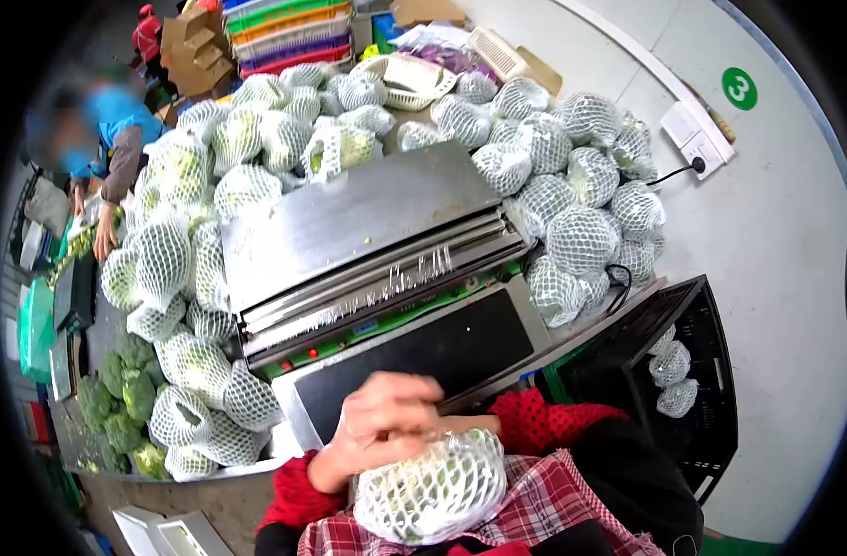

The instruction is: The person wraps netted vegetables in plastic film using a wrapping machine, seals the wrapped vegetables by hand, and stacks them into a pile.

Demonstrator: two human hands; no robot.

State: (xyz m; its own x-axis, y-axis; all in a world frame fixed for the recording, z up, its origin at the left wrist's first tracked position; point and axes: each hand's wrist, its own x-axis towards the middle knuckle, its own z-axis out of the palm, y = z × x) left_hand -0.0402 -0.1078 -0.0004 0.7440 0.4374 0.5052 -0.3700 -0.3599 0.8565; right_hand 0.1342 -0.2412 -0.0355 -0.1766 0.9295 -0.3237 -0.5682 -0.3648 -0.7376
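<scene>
A pale, green-tinged vegetable in a white foam net (430, 489), probably a cauliflower, is held against my checked apron under shiny clear film. My left hand (379, 428) is over its upper left side with the fingers curled and partly blurred; whatever they pinch is hidden. Behind the upper right end of the vegetable, my right hand (470, 424) grips it, mostly covered by it and by my left hand. Just beyond my hands lies the black plate (442, 345) of a film wrapping machine (363, 227), with ragged film along its slot.
Netted vegetables (201, 366) are heaped left, behind and right of the machine. Broccoli (127, 398) lies at the left. A black crate (710, 371) with several netted items stands at the right. A co-worker (118, 130) reaches in at the far left. A plug (697, 165) sits in the wall socket.
</scene>
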